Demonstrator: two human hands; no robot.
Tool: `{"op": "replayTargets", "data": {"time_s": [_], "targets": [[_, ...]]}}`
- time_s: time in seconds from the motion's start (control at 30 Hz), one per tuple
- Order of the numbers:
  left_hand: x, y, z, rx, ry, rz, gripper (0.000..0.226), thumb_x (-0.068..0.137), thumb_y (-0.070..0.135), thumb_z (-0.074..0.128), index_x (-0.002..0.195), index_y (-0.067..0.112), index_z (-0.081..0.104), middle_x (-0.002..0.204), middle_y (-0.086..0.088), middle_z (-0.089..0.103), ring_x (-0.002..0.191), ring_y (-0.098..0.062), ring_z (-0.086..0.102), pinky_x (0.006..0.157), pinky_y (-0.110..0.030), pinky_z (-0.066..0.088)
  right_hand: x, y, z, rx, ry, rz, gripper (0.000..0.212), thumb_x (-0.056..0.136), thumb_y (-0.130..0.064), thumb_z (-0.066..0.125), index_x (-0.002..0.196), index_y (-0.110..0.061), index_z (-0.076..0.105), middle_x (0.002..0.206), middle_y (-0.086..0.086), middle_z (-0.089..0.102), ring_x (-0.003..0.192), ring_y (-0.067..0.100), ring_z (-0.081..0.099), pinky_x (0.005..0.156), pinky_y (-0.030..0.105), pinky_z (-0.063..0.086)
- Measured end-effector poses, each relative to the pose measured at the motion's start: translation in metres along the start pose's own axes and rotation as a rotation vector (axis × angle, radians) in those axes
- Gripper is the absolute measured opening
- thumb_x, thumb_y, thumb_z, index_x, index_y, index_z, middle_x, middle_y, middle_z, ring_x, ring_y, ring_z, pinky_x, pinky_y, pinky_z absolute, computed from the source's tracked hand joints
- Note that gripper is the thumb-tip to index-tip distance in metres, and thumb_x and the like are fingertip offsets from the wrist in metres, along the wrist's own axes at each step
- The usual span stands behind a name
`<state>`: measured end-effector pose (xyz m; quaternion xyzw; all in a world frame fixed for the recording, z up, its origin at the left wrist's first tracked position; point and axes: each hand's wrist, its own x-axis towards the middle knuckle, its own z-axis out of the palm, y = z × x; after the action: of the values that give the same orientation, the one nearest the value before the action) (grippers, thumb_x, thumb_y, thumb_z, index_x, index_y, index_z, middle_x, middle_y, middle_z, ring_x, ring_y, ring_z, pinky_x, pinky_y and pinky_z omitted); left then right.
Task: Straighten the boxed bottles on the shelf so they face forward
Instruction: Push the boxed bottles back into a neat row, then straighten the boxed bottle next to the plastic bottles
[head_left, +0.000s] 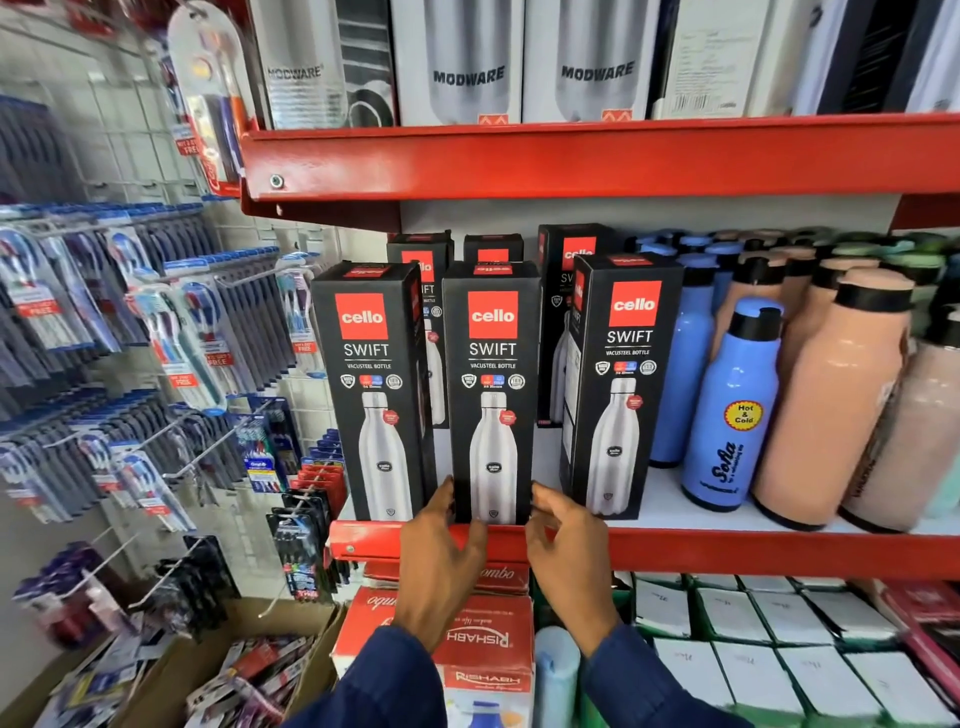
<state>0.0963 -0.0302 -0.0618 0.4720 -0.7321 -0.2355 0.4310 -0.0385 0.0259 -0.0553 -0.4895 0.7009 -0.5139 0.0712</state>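
Red painted-metal shelving (727, 551) fills the shop aisle, its white deck carrying a front row of three tall black cardboard cartons printed "cello SWIFT" over a picture of a steel bottle. The middle carton (492, 389) stands upright at the shelf's front lip, its printed face square to the viewer. The left hand (441, 551) curls against its lower left edge, fingers bent and thumb pressed to the card, while the right hand (566, 551) cups the lower right corner with fingertips touching the side; together they clasp the box's base from both sides. Both wrists emerge from dark blue sleeves. The left carton (371, 389) stands just beside it, also face-on; the right carton (621, 384) is turned slightly, showing its side panel. More such cartons stand behind. To the right cluster smooth, round-shouldered plastic bottles, blue (732, 405) and peach (831, 400) (one labelled "Hot & Cold"). White Modware boxes (467, 62) line the upper shelf, and blister-packed toothbrushes (156, 322) hang on a wire grid at left.
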Motion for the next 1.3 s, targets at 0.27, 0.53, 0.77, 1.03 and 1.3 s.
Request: {"op": "replayTargets", "data": {"time_s": [0.27,0.53,0.77,1.03,1.3], "targets": [[-0.001,-0.006,-0.006,-0.01,-0.024,-0.014,0.061,0.09,0.022,0.07,0.145,0.005,0.051,0.137,-0.012,0.067,0.118,-0.018,0.068,0.096,-0.018,0.047,-0.001,0.003,-0.006,0.049,0.001,-0.004,0.039,0.088,-0.007,0.066,0.125,-0.017,0.065,0.115,-0.003,0.074,0.093,-0.002,0.066,0.073,-0.007,0.042],[-0.019,0.02,-0.002,-0.059,0.266,0.11,0.026,0.085,0.013,0.072,0.11,0.02,0.075,0.098,0.004,0.077,0.081,0.012,0.066,0.082,0.008,0.04,-0.006,0.028,-0.04,0.223,0.264,0.0,0.022,0.084,-0.004,0.067,0.089,-0.024,0.074,0.086,-0.014,0.076,0.081,0.002,0.072,0.076,0.017,0.058],[-0.015,0.059,0.055,-0.065,0.027,0.205,0.038,0.086,0.015,0.07,0.125,0.014,0.07,0.114,-0.003,0.077,0.1,-0.013,0.071,0.092,-0.02,0.051,0.019,0.053,-0.071,0.262,0.357,0.115,0.034,0.081,0.007,0.063,0.109,-0.012,0.061,0.107,0.008,0.068,0.095,0.024,0.067,0.084,0.027,0.052],[-0.007,0.07,0.096,0.014,-0.11,0.154,0.071,0.085,0.015,0.073,0.147,0.003,0.042,0.132,-0.014,0.069,0.116,-0.029,0.069,0.09,-0.008,0.036,0.034,0.06,-0.091,0.128,0.016,0.118,0.057,0.086,0.0,0.058,0.14,-0.011,0.045,0.131,0.002,0.061,0.124,0.02,0.059,0.108,0.033,0.045],[-0.009,0.069,0.091,-0.034,-0.098,0.166,0.066,0.085,0.013,0.07,0.146,0.008,0.046,0.117,-0.001,0.075,0.1,-0.001,0.068,0.082,0.008,0.034,0.029,0.058,-0.097,0.139,-0.064,0.105,0.053,0.085,0.004,0.056,0.135,-0.014,0.054,0.114,-0.013,0.059,0.106,-0.001,0.057,0.077,-0.008,0.038]]}}
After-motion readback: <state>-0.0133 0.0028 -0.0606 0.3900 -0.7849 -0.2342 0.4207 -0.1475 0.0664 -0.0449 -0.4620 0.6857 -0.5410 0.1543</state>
